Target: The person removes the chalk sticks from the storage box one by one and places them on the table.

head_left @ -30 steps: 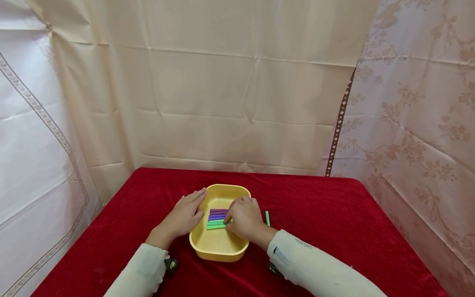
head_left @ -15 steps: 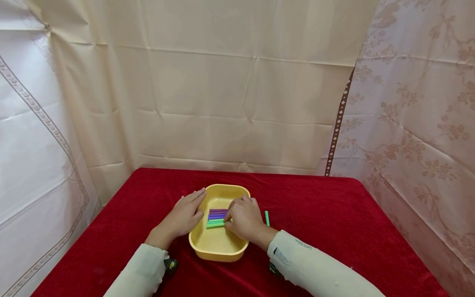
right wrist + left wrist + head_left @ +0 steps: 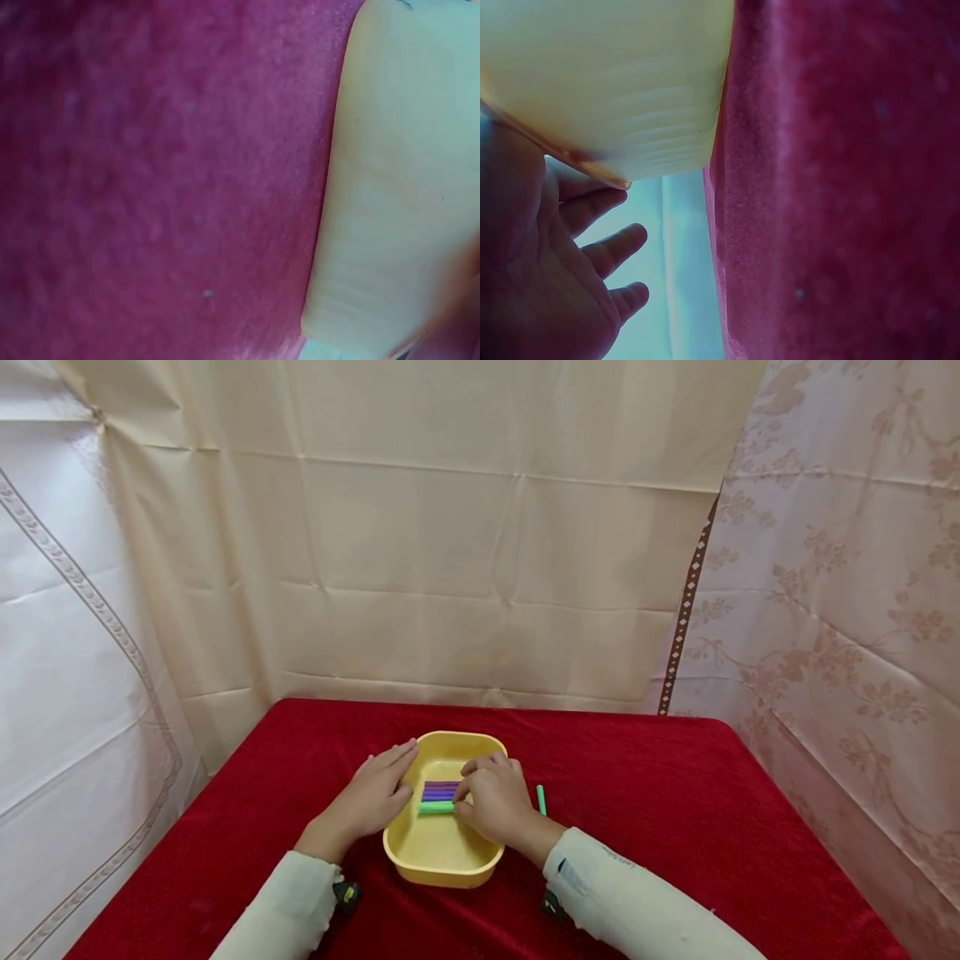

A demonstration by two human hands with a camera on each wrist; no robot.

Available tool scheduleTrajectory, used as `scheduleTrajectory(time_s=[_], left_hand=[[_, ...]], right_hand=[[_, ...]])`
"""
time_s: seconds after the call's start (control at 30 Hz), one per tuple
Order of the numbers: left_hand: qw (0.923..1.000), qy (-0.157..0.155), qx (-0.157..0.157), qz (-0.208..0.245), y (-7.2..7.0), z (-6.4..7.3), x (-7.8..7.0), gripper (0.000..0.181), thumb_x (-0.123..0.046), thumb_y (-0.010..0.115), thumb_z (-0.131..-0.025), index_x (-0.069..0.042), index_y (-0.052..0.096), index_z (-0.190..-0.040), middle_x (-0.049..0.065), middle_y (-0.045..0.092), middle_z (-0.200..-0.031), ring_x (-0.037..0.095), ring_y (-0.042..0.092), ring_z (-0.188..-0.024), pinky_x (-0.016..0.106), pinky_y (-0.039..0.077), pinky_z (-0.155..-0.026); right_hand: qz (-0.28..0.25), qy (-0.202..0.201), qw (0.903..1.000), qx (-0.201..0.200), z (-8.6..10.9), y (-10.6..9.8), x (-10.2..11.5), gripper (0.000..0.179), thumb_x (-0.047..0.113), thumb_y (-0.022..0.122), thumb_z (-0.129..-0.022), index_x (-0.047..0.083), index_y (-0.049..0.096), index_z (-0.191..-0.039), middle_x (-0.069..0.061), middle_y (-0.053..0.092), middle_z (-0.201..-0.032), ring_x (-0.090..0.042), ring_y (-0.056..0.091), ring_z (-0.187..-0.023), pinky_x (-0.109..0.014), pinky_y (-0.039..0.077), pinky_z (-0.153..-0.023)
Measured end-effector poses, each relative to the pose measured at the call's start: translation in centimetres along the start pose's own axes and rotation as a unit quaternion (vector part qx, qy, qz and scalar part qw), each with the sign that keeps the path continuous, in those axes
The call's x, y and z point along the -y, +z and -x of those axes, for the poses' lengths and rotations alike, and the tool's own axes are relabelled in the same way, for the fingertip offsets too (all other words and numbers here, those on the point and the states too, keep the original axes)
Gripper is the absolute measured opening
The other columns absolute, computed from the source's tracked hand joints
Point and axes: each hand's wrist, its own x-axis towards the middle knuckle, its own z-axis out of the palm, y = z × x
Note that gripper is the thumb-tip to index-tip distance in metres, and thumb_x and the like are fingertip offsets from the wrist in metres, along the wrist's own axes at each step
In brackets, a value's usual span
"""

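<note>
A yellow plastic basin (image 3: 442, 853) holds a row of thin sticks lying side by side, with purple sticks (image 3: 441, 786) at the far side and green sticks (image 3: 435, 808) at the near side. My right hand (image 3: 497, 802) reaches over the right rim, its bent thumb and fingers pinching the right end of a green stick; the hand hides the row's right ends. On the left rim rests my left hand (image 3: 369, 797), fingers fairly straight. The left wrist view shows this hand (image 3: 562, 247) at the lip of the basin wall (image 3: 622, 82), fingers spread.
Another green stick (image 3: 541, 800) lies on the red velvet cloth (image 3: 645, 793) to the right of the basin, partly behind the right wrist. The cloth covers the table. Pale curtains (image 3: 480, 543) hang behind and at both sides.
The nearest green stick has shifted away from me, up against the others in the row. My right fingers moved slightly with it. The left hand stays on the rim.
</note>
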Motion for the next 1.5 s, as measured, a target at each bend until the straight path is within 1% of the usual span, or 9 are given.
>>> scheduleTrajectory(time_s=[0.33, 0.57, 0.7, 0.87, 1.03, 1.17, 1.33, 1.43, 1.5], left_hand=[[0.9999, 0.01, -0.007, 0.01, 0.1, -0.1, -0.2, 0.06, -0.018, 0.053, -0.101, -0.005, 0.042, -0.158, 0.009, 0.037, -0.167, 0.035, 0.035, -0.154, 0.066, 0.023, -0.123], [1.0, 0.003, -0.002, 0.006, -0.1, 0.0, -0.3, 0.06, -0.02, 0.053, -0.102, -0.006, 0.041, -0.159, 0.009, 0.036, -0.167, 0.035, 0.034, -0.154, 0.065, 0.022, -0.124], [1.0, -0.005, 0.001, 0.004, -0.1, 0.0, -0.3, 0.06, -0.021, 0.053, -0.103, -0.007, 0.039, -0.16, 0.009, 0.035, -0.168, 0.035, 0.032, -0.155, 0.064, 0.021, -0.125], [0.9999, -0.011, 0.003, 0.007, -0.1, 0.0, -0.3, 0.06, -0.021, 0.052, -0.103, -0.007, 0.038, -0.16, 0.009, 0.034, -0.168, 0.036, 0.032, -0.155, 0.064, 0.021, -0.125], [0.9999, -0.009, 0.003, 0.005, -0.1, 0.0, -0.3, 0.06, -0.02, 0.052, -0.102, -0.006, 0.039, -0.16, 0.01, 0.035, -0.168, 0.036, 0.033, -0.155, 0.065, 0.021, -0.125], [1.0, -0.004, 0.0, 0.006, -0.1, 0.0, -0.4, 0.06, -0.019, 0.053, -0.102, -0.005, 0.04, -0.159, 0.01, 0.035, -0.168, 0.036, 0.034, -0.154, 0.065, 0.022, -0.124], [0.9999, -0.002, 0.001, 0.014, -0.2, 0.0, -0.6, 0.06, -0.019, 0.053, -0.102, -0.004, 0.04, -0.159, 0.011, 0.035, -0.168, 0.037, 0.034, -0.154, 0.066, 0.022, -0.124], [0.9999, -0.002, 0.002, 0.012, -0.2, 0.0, -0.7, 0.06, -0.019, 0.052, -0.102, -0.005, 0.039, -0.159, 0.011, 0.035, -0.168, 0.037, 0.034, -0.154, 0.065, 0.022, -0.124], [0.9999, -0.002, 0.001, 0.011, -0.2, -0.1, -0.7, 0.06, -0.019, 0.052, -0.102, -0.004, 0.04, -0.159, 0.011, 0.035, -0.168, 0.037, 0.034, -0.154, 0.065, 0.022, -0.124]], right_hand=[[0.0, 0.0, 0.9992, -0.041, 0.0, -0.4, -0.2, 0.007, 0.027, 0.077, -0.085, 0.029, 0.084, -0.083, -0.005, 0.068, -0.128, -0.029, 0.051, -0.121, -0.046, 0.044, -0.09], [-0.055, 0.044, 0.9967, -0.042, -0.1, -2.6, -0.2, 0.005, 0.032, 0.079, -0.086, 0.03, 0.084, -0.085, -0.004, 0.065, -0.132, -0.031, 0.047, -0.127, -0.05, 0.043, -0.094], [-0.073, 0.077, 0.9927, -0.056, 0.1, -3.9, -0.7, 0.006, 0.033, 0.079, -0.085, 0.031, 0.084, -0.085, -0.002, 0.065, -0.132, -0.03, 0.047, -0.129, -0.051, 0.043, -0.096], [-0.107, 0.13, 0.9834, -0.067, 0.8, -5.1, -2.1, 0.006, 0.032, 0.079, -0.084, 0.029, 0.084, -0.086, -0.002, 0.064, -0.13, -0.03, 0.047, -0.13, -0.055, 0.041, -0.102], [-0.165, 0.193, 0.9648, -0.066, 2.0, -6.1, -3.6, 0.007, 0.032, 0.083, -0.083, 0.025, 0.084, -0.084, -0.003, 0.064, -0.129, -0.031, 0.047, -0.13, -0.05, 0.046, -0.102], [-0.192, 0.225, 0.9533, -0.061, 2.8, -6.7, -4.7, 0.005, 0.031, 0.083, -0.083, 0.026, 0.083, -0.081, -0.005, 0.065, -0.128, -0.032, 0.049, -0.127, -0.048, 0.049, -0.099], [-0.176, 0.239, 0.9528, -0.064, 3.5, -7.4, -6.4, 0.008, 0.026, 0.078, -0.083, 0.03, 0.083, -0.077, 0.004, 0.076, -0.106, -0.029, 0.058, -0.113, -0.044, 0.05, -0.092], [-0.16, 0.259, 0.9512, -0.052, 3.9, -7.7, -7.3, 0.008, 0.027, 0.077, -0.082, 0.029, 0.083, -0.077, 0.009, 0.077, -0.088, -0.025, 0.061, -0.098, -0.038, 0.051, -0.077], [-0.148, 0.273, 0.9497, -0.041, 4.1, -7.8, -7.9, 0.008, 0.028, 0.076, -0.081, 0.028, 0.083, -0.078, 0.01, 0.076, -0.082, -0.021, 0.061, -0.088, -0.034, 0.05, -0.069]])
